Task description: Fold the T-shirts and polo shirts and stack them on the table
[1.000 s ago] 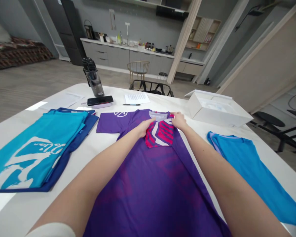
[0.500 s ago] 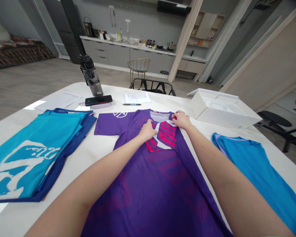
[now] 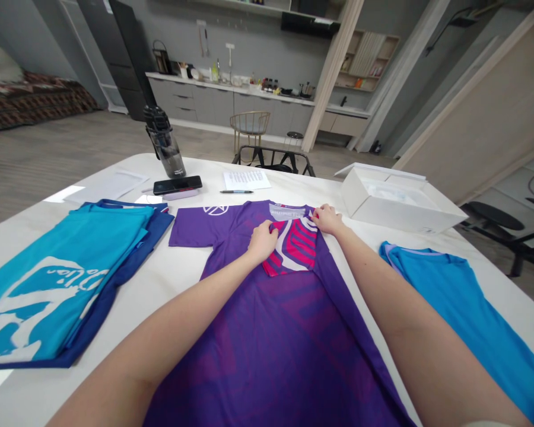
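Observation:
A purple T-shirt point(image 3: 267, 320) lies spread on the white table with its collar at the far end. One sleeve point(image 3: 296, 246), printed red and white, is folded inward across the chest, while the other sleeve stretches out to the left. With fingers closed, my left hand point(image 3: 263, 241) pinches the top edge of the folded sleeve, left of centre. My right hand point(image 3: 327, 219) grips the shirt at the shoulder fold, just right of the collar; its fingertips are partly hidden.
Folded blue shirts point(image 3: 71, 279) are stacked on the left, and a blue garment point(image 3: 454, 296) lies on the right. Beyond stand a water bottle point(image 3: 167, 148), a phone point(image 3: 178, 184), a pen point(image 3: 235, 191), a printed sheet point(image 3: 247, 179) and an open white box point(image 3: 400, 207).
My left hand has shifted slightly, its fingers now curled closed at the folded sleeve's upper edge. The right hand stays by the collar. The camera view has tilted slightly.

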`<act>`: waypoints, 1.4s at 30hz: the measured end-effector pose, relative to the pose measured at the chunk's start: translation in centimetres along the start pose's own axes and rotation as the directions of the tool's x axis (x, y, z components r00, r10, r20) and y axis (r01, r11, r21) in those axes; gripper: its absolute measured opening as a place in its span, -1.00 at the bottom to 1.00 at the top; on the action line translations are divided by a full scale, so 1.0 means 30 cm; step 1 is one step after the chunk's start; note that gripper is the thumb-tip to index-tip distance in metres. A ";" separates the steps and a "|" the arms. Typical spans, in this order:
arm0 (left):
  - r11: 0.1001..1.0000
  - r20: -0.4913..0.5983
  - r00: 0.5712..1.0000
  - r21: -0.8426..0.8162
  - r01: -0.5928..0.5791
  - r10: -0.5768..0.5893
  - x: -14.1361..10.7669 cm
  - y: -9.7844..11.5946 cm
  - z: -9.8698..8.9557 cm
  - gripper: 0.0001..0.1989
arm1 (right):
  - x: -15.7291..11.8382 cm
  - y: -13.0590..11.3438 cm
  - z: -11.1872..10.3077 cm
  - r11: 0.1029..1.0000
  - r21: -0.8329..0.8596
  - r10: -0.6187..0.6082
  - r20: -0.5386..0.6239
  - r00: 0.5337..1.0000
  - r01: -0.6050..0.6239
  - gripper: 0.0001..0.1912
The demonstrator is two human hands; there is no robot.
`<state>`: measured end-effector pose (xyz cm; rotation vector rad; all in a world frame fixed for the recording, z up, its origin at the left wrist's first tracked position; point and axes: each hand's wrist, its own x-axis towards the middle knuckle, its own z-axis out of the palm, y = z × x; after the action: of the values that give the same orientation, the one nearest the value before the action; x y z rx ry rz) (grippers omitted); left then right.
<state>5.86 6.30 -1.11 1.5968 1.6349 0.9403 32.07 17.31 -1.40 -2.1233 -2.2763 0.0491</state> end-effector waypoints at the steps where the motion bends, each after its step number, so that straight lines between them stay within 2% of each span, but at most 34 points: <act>1: 1.000 -0.021 1.000 -0.014 0.008 -0.009 0.006 0.001 -0.001 -0.86 | 0.005 -0.003 -0.004 0.999 0.038 0.020 -0.012 1.000 -0.020 -0.72; 4: 0.996 -0.086 0.996 -0.086 0.031 -0.039 0.040 0.011 -0.011 -0.83 | 0.025 -0.012 -0.031 0.978 0.194 0.097 -0.122 0.988 -0.072 -0.74; 6: 0.989 -0.111 0.992 -0.143 0.049 -0.065 0.075 0.020 -0.022 -0.79 | 0.042 -0.023 -0.057 0.959 0.275 0.120 -0.198 0.973 -0.062 -0.75; 8: 0.980 -0.133 0.987 -0.189 0.069 -0.095 0.120 0.024 -0.036 -0.76 | 0.059 -0.040 -0.078 0.951 0.308 0.111 -0.244 0.963 -0.031 -0.77; 11: 0.973 -0.153 0.977 -0.203 0.113 -0.145 0.191 -0.001 -0.061 -0.77 | 0.079 -0.079 -0.080 0.953 0.300 0.113 -0.249 0.962 -0.034 -0.77; 15: 0.980 -0.112 0.975 -0.084 0.183 -0.191 0.254 -0.084 -0.096 -0.82 | 0.077 -0.129 -0.028 0.959 0.263 0.155 -0.185 0.971 -0.103 -0.77; 17: 0.983 -0.117 0.976 -0.007 0.183 -0.183 0.261 -0.123 -0.114 -0.77 | 0.062 -0.143 0.005 0.954 0.269 0.181 -0.169 0.969 -0.131 -0.76; 19: 0.986 -0.136 0.982 0.084 0.144 -0.132 0.249 -0.147 -0.130 -0.67 | 0.037 -0.147 0.028 0.945 0.290 0.210 -0.189 0.959 -0.150 -0.71; 21: 0.975 -0.152 0.988 0.220 0.034 0.000 0.219 -0.149 -0.144 -0.59 | 0.000 -0.148 0.037 0.948 0.292 0.192 -0.218 0.957 -0.124 -0.64; 22: 0.952 -0.148 0.984 0.302 -0.049 0.098 0.199 -0.144 -0.149 -0.57 | -0.024 -0.148 0.037 0.956 0.281 0.155 -0.229 0.961 -0.087 -0.62; 24: 0.860 -0.081 0.949 0.452 -0.237 0.304 0.154 -0.123 -0.155 -0.55 | -0.083 -0.153 0.031 0.969 0.245 0.037 -0.236 0.971 0.022 -0.60; 26: 0.751 0.077 0.894 0.513 -0.415 0.442 0.107 -0.097 -0.151 -0.59 | -0.156 -0.165 0.023 0.968 0.213 -0.077 -0.236 0.969 0.129 -0.60; 28: 0.680 0.282 0.818 0.458 -0.573 0.501 0.061 -0.073 -0.136 -0.65 | -0.236 -0.180 0.018 0.955 0.221 -0.149 -0.214 0.965 0.196 -0.61; 30: 0.644 0.456 0.724 0.350 -0.680 0.517 0.013 -0.057 -0.112 -0.66 | -0.321 -0.191 0.015 0.933 0.265 -0.203 -0.171 0.964 0.243 -0.64; 32: 0.626 0.544 0.665 0.294 -0.722 0.511 -0.038 -0.049 -0.081 -0.65 | -0.410 -0.192 0.014 0.914 0.294 -0.249 -0.137 0.959 0.280 -0.68; 37: 0.564 0.560 0.654 0.357 -0.744 0.508 -0.169 -0.030 0.001 -0.59 | -0.664 -0.156 0.009 0.919 0.258 -0.278 -0.107 0.955 0.297 -0.70; 42: 0.504 0.565 0.608 0.351 -0.789 0.558 -0.294 0.041 0.070 -0.64 | -0.925 -0.119 0.004 0.926 0.280 -0.233 -0.099 0.967 0.252 -0.66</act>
<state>8.62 -2.40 -1.41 2.7999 0.9872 0.3908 30.43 -10.63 -1.36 -1.6677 -2.3087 0.2863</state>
